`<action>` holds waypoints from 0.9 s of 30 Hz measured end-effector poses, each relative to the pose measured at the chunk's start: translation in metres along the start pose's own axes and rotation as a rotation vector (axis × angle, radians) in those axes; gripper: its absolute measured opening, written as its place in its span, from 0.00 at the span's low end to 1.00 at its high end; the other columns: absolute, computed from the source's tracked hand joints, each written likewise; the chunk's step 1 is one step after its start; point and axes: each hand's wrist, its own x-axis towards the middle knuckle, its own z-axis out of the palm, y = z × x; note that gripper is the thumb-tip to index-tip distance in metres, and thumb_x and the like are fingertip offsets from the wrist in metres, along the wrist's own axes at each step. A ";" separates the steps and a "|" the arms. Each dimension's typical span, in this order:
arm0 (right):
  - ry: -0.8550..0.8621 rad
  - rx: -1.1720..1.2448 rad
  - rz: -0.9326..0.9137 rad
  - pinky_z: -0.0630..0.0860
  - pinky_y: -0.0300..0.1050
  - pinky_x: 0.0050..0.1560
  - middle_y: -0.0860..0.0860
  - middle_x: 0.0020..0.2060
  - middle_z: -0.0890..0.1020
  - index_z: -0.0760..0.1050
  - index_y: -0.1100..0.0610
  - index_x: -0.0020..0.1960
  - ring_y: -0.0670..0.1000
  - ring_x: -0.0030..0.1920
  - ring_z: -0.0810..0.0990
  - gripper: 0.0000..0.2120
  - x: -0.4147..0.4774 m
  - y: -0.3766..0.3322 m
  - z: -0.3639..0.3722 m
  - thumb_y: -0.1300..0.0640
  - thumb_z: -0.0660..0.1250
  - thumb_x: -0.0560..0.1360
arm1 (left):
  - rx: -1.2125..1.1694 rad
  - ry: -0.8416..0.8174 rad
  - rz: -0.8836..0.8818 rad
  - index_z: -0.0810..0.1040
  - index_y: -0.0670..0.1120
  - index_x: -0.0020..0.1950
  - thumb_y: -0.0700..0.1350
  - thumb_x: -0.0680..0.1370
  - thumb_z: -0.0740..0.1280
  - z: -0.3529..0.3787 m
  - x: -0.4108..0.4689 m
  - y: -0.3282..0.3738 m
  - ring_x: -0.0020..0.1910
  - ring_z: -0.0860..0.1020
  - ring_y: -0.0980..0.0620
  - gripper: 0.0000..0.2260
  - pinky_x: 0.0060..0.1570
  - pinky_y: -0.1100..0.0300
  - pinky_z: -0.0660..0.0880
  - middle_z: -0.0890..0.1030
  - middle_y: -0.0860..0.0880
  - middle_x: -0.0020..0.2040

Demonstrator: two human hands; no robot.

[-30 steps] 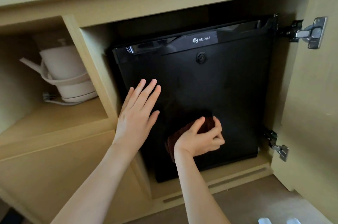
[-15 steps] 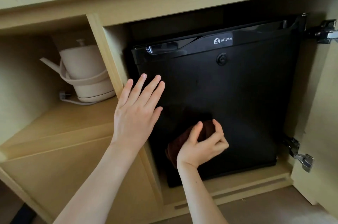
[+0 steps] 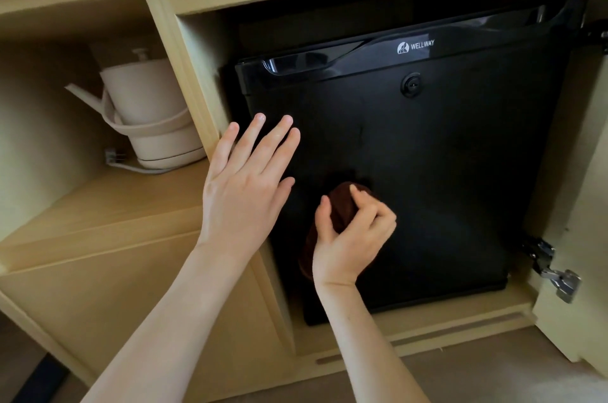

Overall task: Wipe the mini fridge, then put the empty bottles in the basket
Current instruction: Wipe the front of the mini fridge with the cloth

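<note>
Light wood cabinet (image 3: 98,271), right door swung open, hinges (image 3: 556,274) exposed. Black mini fridge (image 3: 444,178) inside right compartment, door closed, "WELLWAY" logo (image 3: 416,47) near top, round lock below. Cream kettle (image 3: 148,116) on left shelf. Left hand (image 3: 246,185) flat, fingers spread, at fridge's left edge. Right hand (image 3: 352,238) clenched around dark brown cloth (image 3: 339,205) pressed against fridge door.

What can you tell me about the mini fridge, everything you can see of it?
The mini fridge is a black box set in a pale wood cabinet bay. Its door is shut, matte-looking, with a glossy top strip, a white WELLWAY logo and a round lock below it. The left hand lies flat by its left edge; the right hand presses a dark brown cloth low on the door.
</note>
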 end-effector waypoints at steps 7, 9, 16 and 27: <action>0.038 0.113 0.462 0.78 0.51 0.45 0.55 0.51 0.71 0.75 0.59 0.58 0.55 0.51 0.73 0.17 -0.017 -0.021 -0.001 0.50 0.70 0.75 | -0.012 0.008 -0.015 0.69 0.47 0.75 0.47 0.78 0.69 -0.002 0.000 0.003 0.76 0.66 0.45 0.26 0.78 0.51 0.49 0.70 0.49 0.76; 0.051 0.183 0.414 0.77 0.48 0.46 0.50 0.51 0.70 0.75 0.55 0.58 0.52 0.51 0.73 0.16 -0.006 -0.042 0.008 0.47 0.70 0.75 | -0.012 0.007 -0.011 0.69 0.47 0.75 0.47 0.78 0.69 -0.001 0.001 0.002 0.76 0.66 0.45 0.26 0.78 0.51 0.49 0.70 0.49 0.76; 0.001 0.059 0.307 0.79 0.47 0.47 0.53 0.53 0.70 0.73 0.57 0.62 0.52 0.50 0.74 0.19 -0.044 -0.007 0.002 0.49 0.72 0.77 | 0.001 0.011 0.000 0.68 0.47 0.76 0.48 0.78 0.69 0.001 0.000 0.001 0.76 0.66 0.45 0.27 0.77 0.51 0.49 0.70 0.49 0.76; 0.129 0.377 0.560 0.71 0.27 0.48 0.45 0.51 0.68 0.75 0.51 0.56 0.48 0.52 0.75 0.15 -0.011 -0.030 0.000 0.48 0.72 0.72 | -0.011 0.019 0.004 0.67 0.47 0.76 0.48 0.79 0.67 0.004 -0.002 0.001 0.76 0.65 0.45 0.26 0.78 0.51 0.48 0.70 0.48 0.76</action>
